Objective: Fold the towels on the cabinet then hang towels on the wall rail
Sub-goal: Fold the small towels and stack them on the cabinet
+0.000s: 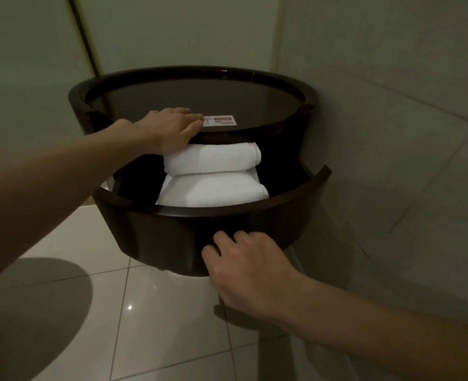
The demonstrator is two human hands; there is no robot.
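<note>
A round dark wooden cabinet [296, 89] stands in the corner, with its curved drawer [150, 235] pulled out toward me. Two folded white towels lie stacked inside the drawer: the upper towel [222, 156] and the lower towel [216, 192]. My left hand [169, 127] rests on the cabinet's front edge, fingers straight over the top, its palm touching the upper towel's left end. My right hand [249, 273] is at the lower front of the drawer, fingers curled against the dark recess there. No wall rail is in view.
A small red and white sticker [219, 121] lies on the cabinet top by my left fingertips. Pale tiled walls [392, 105] close in behind and to the right. Glossy white floor tiles [156, 325] lie below, with a round shadow at the left.
</note>
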